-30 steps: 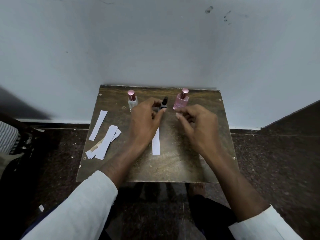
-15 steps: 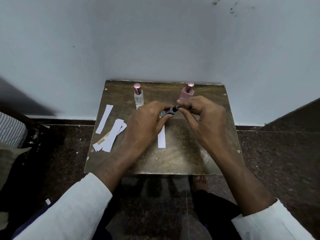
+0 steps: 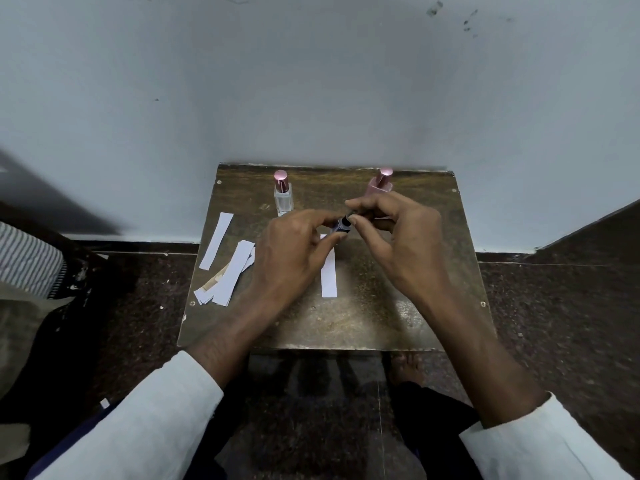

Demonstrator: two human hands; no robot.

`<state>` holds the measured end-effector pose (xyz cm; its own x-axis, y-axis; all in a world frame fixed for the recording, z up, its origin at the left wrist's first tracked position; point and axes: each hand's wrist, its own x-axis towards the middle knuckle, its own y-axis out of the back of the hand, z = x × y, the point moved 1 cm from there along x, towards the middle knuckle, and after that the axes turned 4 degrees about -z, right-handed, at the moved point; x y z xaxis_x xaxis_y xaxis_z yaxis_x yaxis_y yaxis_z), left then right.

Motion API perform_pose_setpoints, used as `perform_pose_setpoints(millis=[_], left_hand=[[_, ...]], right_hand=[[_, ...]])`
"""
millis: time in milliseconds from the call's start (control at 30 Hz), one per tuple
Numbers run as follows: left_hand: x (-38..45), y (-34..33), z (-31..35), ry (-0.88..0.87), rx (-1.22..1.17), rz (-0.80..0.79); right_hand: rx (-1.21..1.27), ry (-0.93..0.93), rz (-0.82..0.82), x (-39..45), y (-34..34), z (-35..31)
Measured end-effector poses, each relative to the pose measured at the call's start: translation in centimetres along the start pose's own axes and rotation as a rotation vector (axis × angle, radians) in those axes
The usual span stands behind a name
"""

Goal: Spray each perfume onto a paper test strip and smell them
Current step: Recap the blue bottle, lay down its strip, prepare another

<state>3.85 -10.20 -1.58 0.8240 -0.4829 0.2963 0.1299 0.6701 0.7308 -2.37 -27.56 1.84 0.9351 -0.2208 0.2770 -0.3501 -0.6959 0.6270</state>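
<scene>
Above the middle of the worn brown table (image 3: 398, 313), a small dark perfume vial (image 3: 343, 225) sits tilted between both hands: the left hand (image 3: 294, 251) grips its body, the right hand (image 3: 401, 237) pinches its cap end (mostly hidden). A second ago it stood upright in the left alone. Below lies one white paper strip (image 3: 328, 271); behind stand a clear glass bottle with pink cap (image 3: 283, 194) and a pink bottle (image 3: 379, 185).

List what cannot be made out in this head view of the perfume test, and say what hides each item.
- Small dark bottle: mostly covered by the fingers of the left hand and right hand; cap state unclear.
- Pink bottle: lower body hidden behind the right hand.
- Middle test strip: top end under the left hand.
- Labels on the clear bottle: too small.
</scene>
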Motion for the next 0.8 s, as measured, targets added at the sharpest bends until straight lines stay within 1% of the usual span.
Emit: perform_pose_setpoints(millis=[67,133,267,333,400,467,500,600,667,733,800], left_hand=[[0.2,0.4,-0.1,0.047,-0.09,-0.001],[0.4,0.8,-0.1,0.076,-0.174,0.031],[0.6,1.0,-0.5,0.154,-0.335,0.088],[0.6,0.8,-0.7,0.187,-0.41,0.058],[0.5,0.7,-0.7,0.191,-0.44,0.023],[0.3,0.8,-0.7,0.144,-0.382,-0.011],[0.1,0.9,-0.8,0.11,-0.317,-0.042],[-0.8,0.9,-1.6,0.032,0.035,-0.198],[-1.8,0.7,-2.0,0.031,0.213,-0.319],[-2.7,0.5,-2.2,0.052,0.281,-0.391],[-3.1,0.5,-2.4,0.058,0.339,-0.417]], right_hand=[[0.101,-0.019,-0.006,-0.1,-0.2,-0.2],[0.178,-0.048,-0.042,-0.2,-0.4,-0.2],[0.116,-0.074,-0.163,-0.4,-1.0,0.2],[0.077,-0.077,-0.193,-0.4,-1.3,0.3],[0.065,-0.09,-0.178,-0.3,-1.4,0.4],[0.054,-0.118,-0.137,0.0,-1.4,0.6],[0.056,-0.138,-0.109,0.1,-1.5,0.7],[0.115,-0.216,-0.016,0.4,-1.4,1.1],[0.135,-0.238,0.005,0.5,-1.2,1.2],[0.124,-0.231,0.001,0.5,-1.1,1.1],[0.12,-0.218,-0.004,0.5,-1.2,1.0]])
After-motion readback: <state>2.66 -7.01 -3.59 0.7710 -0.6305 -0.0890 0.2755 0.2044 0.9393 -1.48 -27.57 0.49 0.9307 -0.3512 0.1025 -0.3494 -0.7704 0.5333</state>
